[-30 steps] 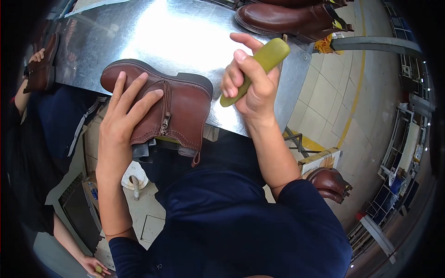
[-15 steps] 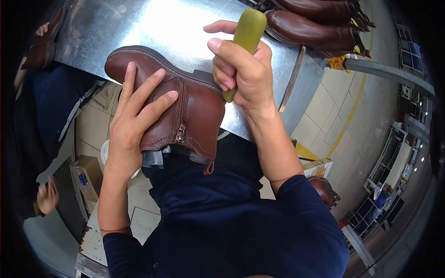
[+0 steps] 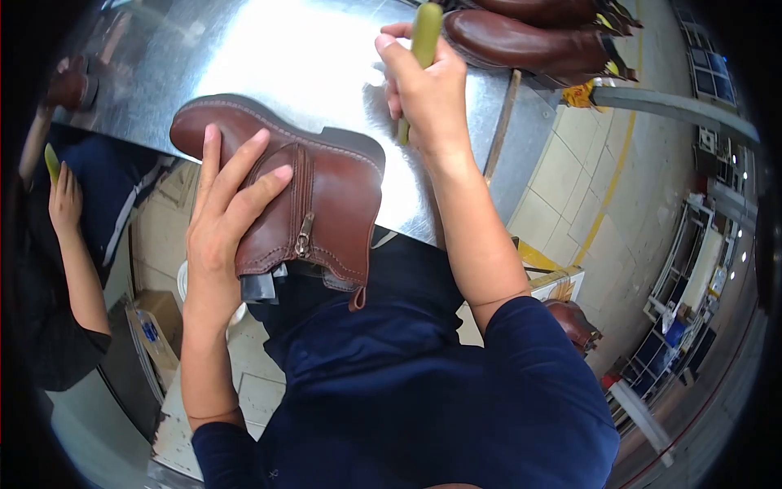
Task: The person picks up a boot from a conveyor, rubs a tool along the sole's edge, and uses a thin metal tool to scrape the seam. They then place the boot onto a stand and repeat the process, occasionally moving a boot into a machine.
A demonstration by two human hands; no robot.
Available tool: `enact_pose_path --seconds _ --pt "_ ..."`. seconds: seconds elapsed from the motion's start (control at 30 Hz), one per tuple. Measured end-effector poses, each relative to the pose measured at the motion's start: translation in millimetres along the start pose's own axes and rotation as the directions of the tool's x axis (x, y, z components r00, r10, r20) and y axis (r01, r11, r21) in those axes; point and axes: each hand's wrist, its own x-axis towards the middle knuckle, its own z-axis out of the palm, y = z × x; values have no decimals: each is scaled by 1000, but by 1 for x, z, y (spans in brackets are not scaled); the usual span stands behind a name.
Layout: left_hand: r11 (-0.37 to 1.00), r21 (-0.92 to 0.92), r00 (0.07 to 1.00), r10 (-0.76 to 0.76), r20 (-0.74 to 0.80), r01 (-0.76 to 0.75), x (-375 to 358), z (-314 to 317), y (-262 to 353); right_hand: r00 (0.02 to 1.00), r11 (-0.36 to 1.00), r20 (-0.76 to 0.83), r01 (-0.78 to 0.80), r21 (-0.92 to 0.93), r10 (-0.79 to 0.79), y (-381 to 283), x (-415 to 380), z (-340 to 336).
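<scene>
A brown leather ankle boot [image 3: 338, 191] lies on its side at the table's near edge, toe to the left, its side zip [image 3: 302, 242] facing up. My left hand [image 3: 224, 200] grips the boot with fingers spread over its upper; the thumb is hidden. A dark lining or insert shows at the boot's opening. My right hand [image 3: 432, 98] is closed round a long olive-green bar [image 3: 426, 37] with a rounded end, held upright beyond the heel and apart from the boot. The bar's exact kind cannot be made out.
More brown boots [image 3: 529, 41] lie at the table's back right. A thin wooden strip [image 3: 503, 126] rests on the metal table [image 3: 269, 49]. At left, a co-worker's hand [image 3: 65, 200] holds a similar green bar near another boot [image 3: 72, 85]. A metal rail [image 3: 668, 106] stands right.
My right hand has moved up and away from the boot's heel with the green bar, now turned narrower to view. The boot has shifted slightly left. The co-worker's lower hand has risen.
</scene>
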Motion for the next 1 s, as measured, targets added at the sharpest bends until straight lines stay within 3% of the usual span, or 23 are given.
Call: enact_pose_path --seconds 0.07,0.13,0.2,0.23,0.33,0.4,0.63,0.7,0.73,0.77,0.8,0.83,0.87,0.9,1.0 --pt "1000 -31 1000 5 -11 -6 -3 2 1 958 877 -96 203 -435 -269 16 -1 -8" --pt "999 -29 999 38 -33 -39 -4 4 -2 848 563 6 356 -746 -530 35 -10 -19" --pt "997 -56 999 47 -26 -49 -2 4 0 886 444 82 306 -842 -457 35 -26 -30" --pt "996 -60 998 58 -31 -60 0 3 2 870 425 103 335 -841 -483 33 -33 -34" --pt "995 -55 996 80 -31 -81 1 -2 0 691 334 108 473 -816 -715 44 -39 -62" --pt "994 -54 995 90 -29 -92 3 -5 6 677 318 4 351 -881 -736 46 -45 -93" --pt "993 -62 994 93 -54 -96 -2 -1 0 763 159 339 494 -855 -550 47 -61 -78" --pt "993 -61 994 94 -57 -98 -3 0 1 814 278 322 492 -825 -484 44 -53 -77" --pt "994 -60 994 93 -61 -96 -4 0 1 834 337 319 489 -804 -449 41 -47 -75" --pt "994 -62 994 90 -61 -93 -5 0 2 758 393 297 580 -713 -580 40 -41 -72" --pt "994 -52 994 88 -67 -91 -4 2 -1 865 711 187 492 -503 -466 32 -39 -68" --pt "995 -45 995 81 -66 -84 -6 4 -5 948 923 127 315 -220 -293 20 -42 -62" --pt "997 -38 996 65 -54 -67 -13 5 -9 989 993 128 68 96 -80 10 -49 -56" --pt "995 -28 994 90 -62 -92 -16 6 -12 956 934 261 36 356 -137 -1 -53 -54" --pt "987 -7 985 157 -76 -158 -18 8 -25 911 850 342 16 527 -229 -24 -53 -27"
